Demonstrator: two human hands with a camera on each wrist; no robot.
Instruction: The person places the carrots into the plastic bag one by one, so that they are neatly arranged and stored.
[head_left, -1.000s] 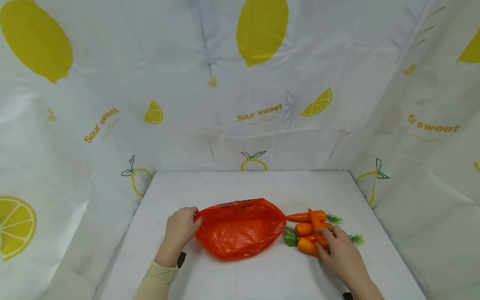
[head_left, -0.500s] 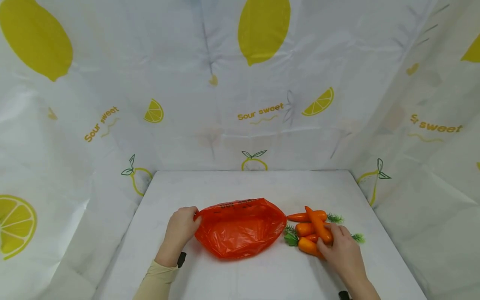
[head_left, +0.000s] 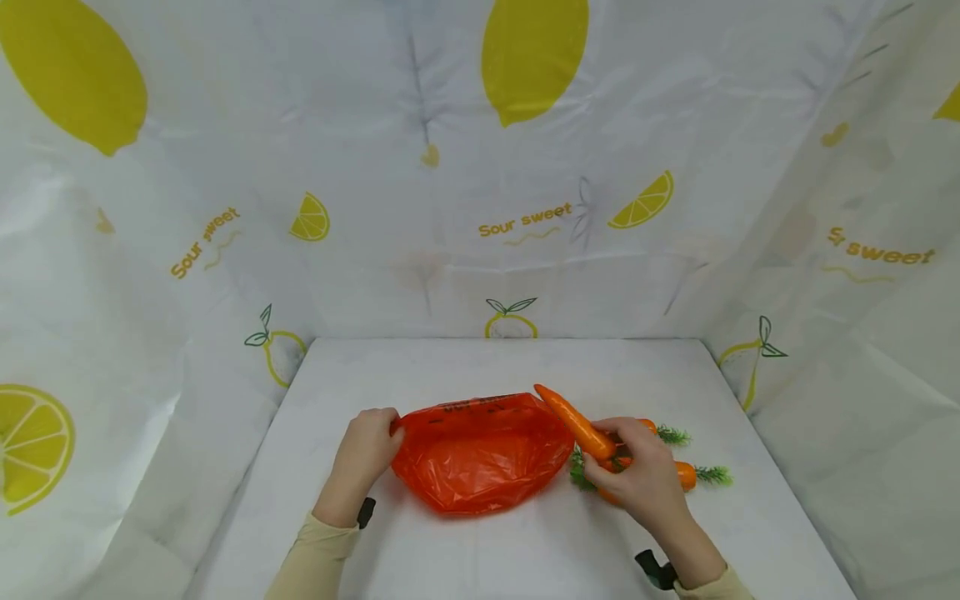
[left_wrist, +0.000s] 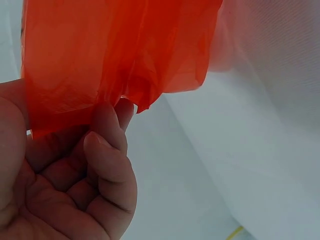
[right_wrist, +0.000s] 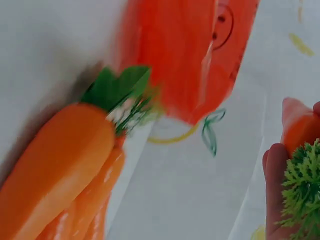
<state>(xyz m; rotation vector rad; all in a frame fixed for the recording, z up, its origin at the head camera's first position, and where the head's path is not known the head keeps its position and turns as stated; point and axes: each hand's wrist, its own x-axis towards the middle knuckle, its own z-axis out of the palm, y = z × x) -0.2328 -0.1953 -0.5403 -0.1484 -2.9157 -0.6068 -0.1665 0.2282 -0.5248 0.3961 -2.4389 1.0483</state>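
A red plastic bag [head_left: 480, 467] stands with its mouth spread wide on the white table. My left hand [head_left: 367, 450] pinches the bag's left edge; the left wrist view shows the thin film [left_wrist: 75, 65] between thumb and curled fingers. My right hand [head_left: 637, 475] grips an orange carrot [head_left: 573, 421] near its leafy end, and the tip points up and left over the bag's right rim. In the right wrist view, green frilly leaves [right_wrist: 305, 190] stick out by the fingers. Beneath the right hand lie several more carrots [right_wrist: 60, 165], partly hidden by it in the head view.
The table [head_left: 480, 558] is white. Around it hangs a white sheet [head_left: 420, 275] printed with lemons and lettering, forming a back wall and two sides. Leafy carrot tops [head_left: 712, 476] spread to the right of the pile.
My right hand has lifted one carrot off the pile and carried it left to the bag's right rim. The left hand keeps its hold on the bag's edge.
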